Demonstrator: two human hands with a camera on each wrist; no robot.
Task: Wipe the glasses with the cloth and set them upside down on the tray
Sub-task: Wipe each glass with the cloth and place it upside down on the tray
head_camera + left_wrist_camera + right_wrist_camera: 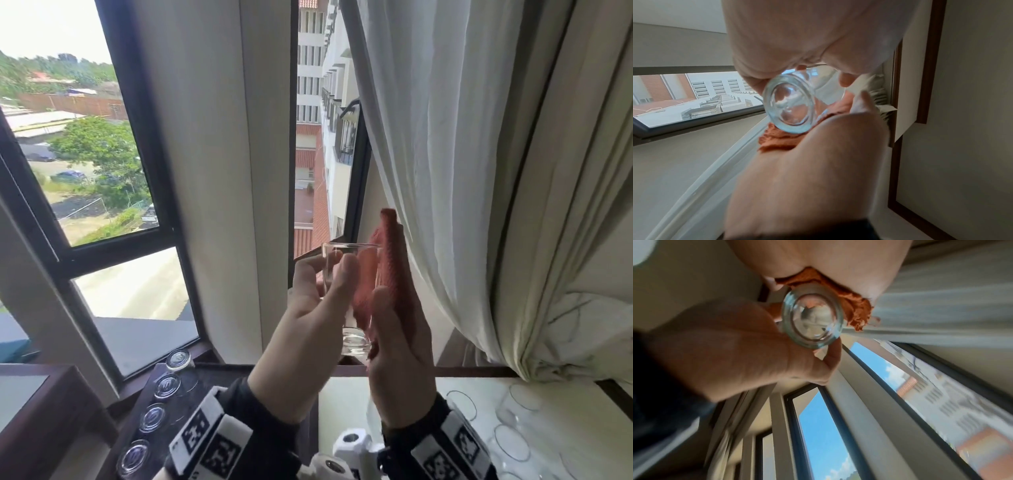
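Observation:
A clear glass [356,342] is held upright at chest height before the window, rim up. My left hand [325,274] grips its left side with curled fingers. My right hand [390,301] holds an orange-red cloth [390,260] against the glass's right side, thumb in front. In the left wrist view the thick glass base [790,105] faces the camera, with the cloth [777,139] and right hand [818,162] beneath it. The right wrist view shows the same base [813,321], the cloth [855,308] and the left hand [735,345].
A dark tray [191,404] at the lower left carries several upturned glasses [166,385]. On the white tabletop [342,394] at the lower right stand several upright glasses [513,442]. A pale curtain [462,171] hangs close to the right of the cloth.

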